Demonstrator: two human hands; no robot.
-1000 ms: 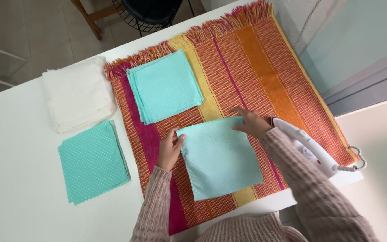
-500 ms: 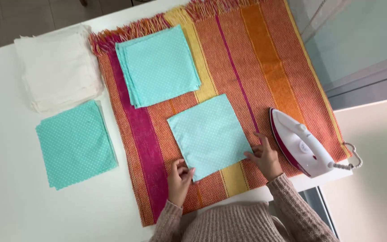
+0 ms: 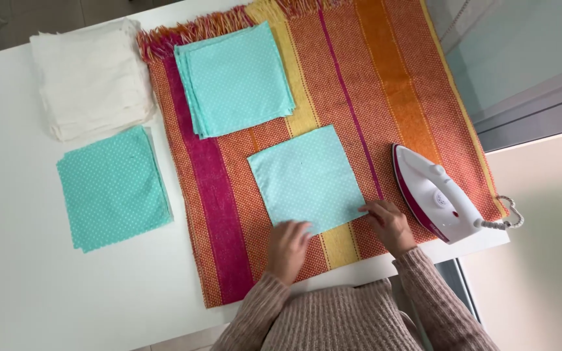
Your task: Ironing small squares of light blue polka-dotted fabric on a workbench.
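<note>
Pressing flat on a single teal dotted cloth square [image 3: 307, 179], both hands sit at its near edge. Left hand [image 3: 287, 247] lies palm down on the near left corner, fingers [image 3: 297, 227] spread loose, not gripping. Right hand [image 3: 388, 224] touches the near right corner; its fingers [image 3: 369, 209] are curled on the edge, cannot tell if they pinch it or just press.

Cloth square lies flat, slightly rotated, in the middle of a striped woven mat [image 3: 359, 78] with orange, yellow and magenta bands and a fringe at the far end. Mat covers the right part of a white tabletop [image 3: 21, 292].

Iron [image 3: 434, 195], white with magenta trim, rests on the mat just right of the right hand, cord at its near end.

Stack of teal squares [image 3: 235, 78] on the mat's far side. Second teal stack [image 3: 115, 188] on bare tabletop to the left. White folded cloth pile [image 3: 89, 75] beyond it.
</note>
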